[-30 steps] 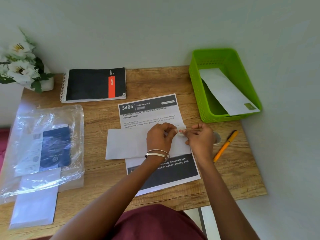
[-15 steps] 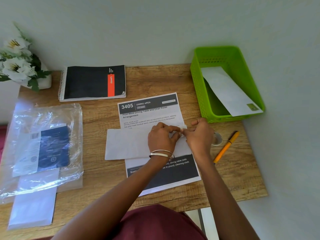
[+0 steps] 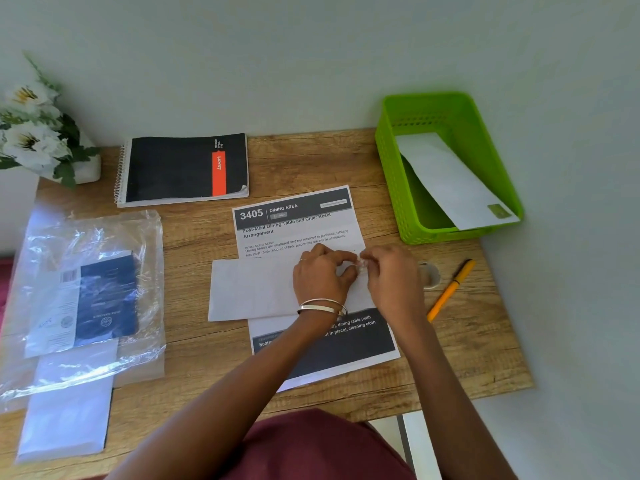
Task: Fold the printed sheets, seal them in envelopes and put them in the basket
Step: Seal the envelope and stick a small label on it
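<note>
Both sets of fingertips meet over a small clear scrap, probably tape, though it is too small to be sure. The left hand (image 3: 320, 275) and right hand (image 3: 393, 278) each pinch it, fingers curled. Directly beneath the fingers lies the white envelope (image 3: 252, 289), its long axis running left to right, most of its length stretching away past the left hand, which is nearer to it. It looks flat, plain and unmarked, resting across a printed sheet (image 3: 298, 220). Beyond the right hand, farther off, sits the green basket (image 3: 391, 174), one envelope already inside.
</note>
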### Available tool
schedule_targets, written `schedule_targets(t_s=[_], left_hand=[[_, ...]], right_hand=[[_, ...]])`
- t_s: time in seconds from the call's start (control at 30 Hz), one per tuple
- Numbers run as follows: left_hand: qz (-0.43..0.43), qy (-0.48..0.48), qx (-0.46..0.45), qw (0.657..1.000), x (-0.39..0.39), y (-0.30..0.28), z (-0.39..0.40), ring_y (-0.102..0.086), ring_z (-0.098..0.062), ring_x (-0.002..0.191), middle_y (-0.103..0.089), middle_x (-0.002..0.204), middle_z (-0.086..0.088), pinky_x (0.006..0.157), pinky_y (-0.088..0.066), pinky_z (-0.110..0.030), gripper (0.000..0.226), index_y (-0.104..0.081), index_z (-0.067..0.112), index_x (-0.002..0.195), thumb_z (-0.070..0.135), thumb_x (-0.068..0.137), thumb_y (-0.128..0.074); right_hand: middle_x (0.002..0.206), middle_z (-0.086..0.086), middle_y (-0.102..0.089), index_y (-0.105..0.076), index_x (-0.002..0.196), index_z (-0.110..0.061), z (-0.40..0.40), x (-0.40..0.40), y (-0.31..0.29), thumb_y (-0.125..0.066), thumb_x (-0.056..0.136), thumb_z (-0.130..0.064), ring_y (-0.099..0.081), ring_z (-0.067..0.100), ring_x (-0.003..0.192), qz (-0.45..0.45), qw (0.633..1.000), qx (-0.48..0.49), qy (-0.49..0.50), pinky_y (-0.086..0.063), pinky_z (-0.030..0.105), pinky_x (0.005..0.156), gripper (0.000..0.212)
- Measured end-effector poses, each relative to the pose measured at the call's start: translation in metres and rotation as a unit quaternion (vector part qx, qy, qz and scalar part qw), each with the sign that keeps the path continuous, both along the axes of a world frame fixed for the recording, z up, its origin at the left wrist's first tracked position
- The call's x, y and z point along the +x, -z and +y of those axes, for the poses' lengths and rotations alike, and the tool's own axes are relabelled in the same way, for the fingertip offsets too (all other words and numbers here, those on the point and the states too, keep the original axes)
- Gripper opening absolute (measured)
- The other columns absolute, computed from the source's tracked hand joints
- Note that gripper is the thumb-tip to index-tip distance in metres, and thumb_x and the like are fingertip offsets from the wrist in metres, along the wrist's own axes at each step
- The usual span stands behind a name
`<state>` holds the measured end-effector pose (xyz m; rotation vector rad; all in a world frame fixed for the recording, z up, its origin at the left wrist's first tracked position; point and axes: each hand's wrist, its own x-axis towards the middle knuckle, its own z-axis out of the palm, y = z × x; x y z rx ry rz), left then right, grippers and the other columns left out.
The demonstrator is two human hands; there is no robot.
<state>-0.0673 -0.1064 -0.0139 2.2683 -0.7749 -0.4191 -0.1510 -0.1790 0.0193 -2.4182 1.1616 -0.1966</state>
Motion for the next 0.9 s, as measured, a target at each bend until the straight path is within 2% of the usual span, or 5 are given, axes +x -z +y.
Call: schedule_targets(t_s=[0.13,0.47,0.57,0.67,0.9], left_hand=[[0.0,0.001,-0.009,1.0,0.0,0.001,0.002,-0.053,-0.02,0.085,-0.058,0.081,0.005,0.075,-0.043,-0.032,0.019,-0.072,0.032,0.093,0.032,0.074,-0.072],[-0.089,0.014,-0.022,0.996,-0.002,0.011,0.008,-0.055,-0.026,0.073,-0.057,0.078,-0.003,0.063,-0.048,-0.038,0.022,-0.074,0.022,0.095,0.031,0.075,-0.069],[-0.124,0.026,-0.011,0.992,-0.004,0.011,0.009,-0.056,-0.028,0.069,-0.057,0.077,-0.004,0.058,-0.048,-0.036,0.026,-0.074,0.023,0.092,0.036,0.074,-0.061],[-0.125,0.031,-0.004,0.992,-0.004,0.01,0.008,-0.056,-0.03,0.068,-0.058,0.077,-0.005,0.057,-0.047,-0.037,0.025,-0.075,0.022,0.091,0.033,0.072,-0.063],[-0.115,0.071,0.008,0.991,0.002,0.01,0.009,-0.056,-0.032,0.069,-0.056,0.079,-0.01,0.057,-0.049,-0.039,0.025,-0.073,0.022,0.098,0.017,0.073,-0.075]], right_hand=[[0.106,0.012,-0.056,-0.069,0.112,-0.015,0.001,-0.004,0.015,-0.058,0.091,-0.012,-0.047,0.029,0.103,0.025,0.999,-0.03,-0.026,-0.048,0.039,0.077,0.024],[0.11,0.012,-0.052,-0.061,0.125,-0.014,0.009,-0.016,0.018,-0.056,0.091,-0.007,-0.042,0.029,0.107,0.071,0.993,-0.079,-0.042,-0.042,0.03,0.073,0.035],[0.102,0.015,-0.055,-0.066,0.119,-0.01,0.019,-0.023,0.02,-0.067,0.081,-0.002,-0.049,0.032,0.099,0.089,0.988,-0.114,-0.054,-0.049,0.036,0.069,0.039],[0.096,0.017,-0.058,-0.068,0.112,-0.005,0.027,-0.03,0.022,-0.076,0.07,-0.001,-0.055,0.034,0.091,0.104,0.981,-0.146,-0.071,-0.052,0.036,0.062,0.043],[0.096,0.018,-0.058,-0.071,0.105,-0.006,0.03,-0.021,0.017,-0.076,0.068,0.001,-0.053,0.033,0.091,0.087,0.985,-0.134,-0.07,-0.051,0.036,0.065,0.038]])
